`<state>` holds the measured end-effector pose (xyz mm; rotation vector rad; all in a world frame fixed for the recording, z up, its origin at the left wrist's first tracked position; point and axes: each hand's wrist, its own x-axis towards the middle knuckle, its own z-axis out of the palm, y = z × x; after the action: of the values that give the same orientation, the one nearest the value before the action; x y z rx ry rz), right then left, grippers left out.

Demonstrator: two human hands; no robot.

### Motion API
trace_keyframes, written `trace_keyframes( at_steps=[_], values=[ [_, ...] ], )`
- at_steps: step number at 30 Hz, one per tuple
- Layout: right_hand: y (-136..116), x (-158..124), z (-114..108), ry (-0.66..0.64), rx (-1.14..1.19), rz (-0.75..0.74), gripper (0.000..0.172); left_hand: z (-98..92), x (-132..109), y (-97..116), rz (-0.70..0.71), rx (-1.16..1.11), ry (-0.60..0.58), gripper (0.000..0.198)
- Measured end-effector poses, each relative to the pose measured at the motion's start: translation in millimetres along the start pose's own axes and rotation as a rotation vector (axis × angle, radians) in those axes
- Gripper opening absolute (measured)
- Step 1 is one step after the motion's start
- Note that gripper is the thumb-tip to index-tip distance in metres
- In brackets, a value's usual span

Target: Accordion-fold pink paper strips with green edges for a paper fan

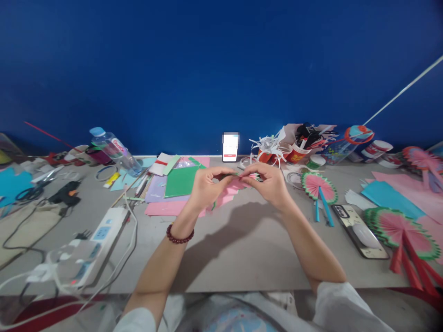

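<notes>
Above the middle of the table, both my hands pinch a pleated pink paper [232,190] with green along its edge. My left hand [209,185] grips the paper's left part between thumb and fingers, a dark red bead bracelet [180,237] on that wrist. From the right, my right hand [270,183] pinches the same paper, its fingertips close to the left ones. The fingers cover part of the folds. Left of my left hand lie a green sheet [182,181] and pink paper [161,209]. A pink and green paper fan [316,185] with blue sticks rests right of my right hand.
A lit phone [230,146] stands against the blue wall. Cups of paper strips [266,156] and tools are at back right. Another phone [360,230] carries a white mouse, beside a larger fan [403,230]. A power strip [102,244] with cables and a bottle [116,150] are left.
</notes>
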<state>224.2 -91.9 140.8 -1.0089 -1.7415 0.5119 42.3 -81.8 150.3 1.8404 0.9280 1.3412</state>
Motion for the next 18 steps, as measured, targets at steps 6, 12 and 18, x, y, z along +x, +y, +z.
trace_keyframes(
  at_steps=[6, 12, 18],
  values=[
    [1.3, -1.5, 0.3, 0.002, 0.007, 0.008, 0.002, 0.2, -0.5, 1.1, -0.006, -0.022, -0.009, 0.01],
    [2.3, -2.4, 1.0, 0.014, -0.02, -0.002, 0.003, 1.1, -1.6, 0.0, -0.026, -0.022, -0.005, 0.008],
    [-1.1, -4.8, 1.9, 0.062, -0.094, -0.116, 0.005, -2.2, -1.2, -2.4, -0.034, -0.021, -0.076, 0.014]
  ],
)
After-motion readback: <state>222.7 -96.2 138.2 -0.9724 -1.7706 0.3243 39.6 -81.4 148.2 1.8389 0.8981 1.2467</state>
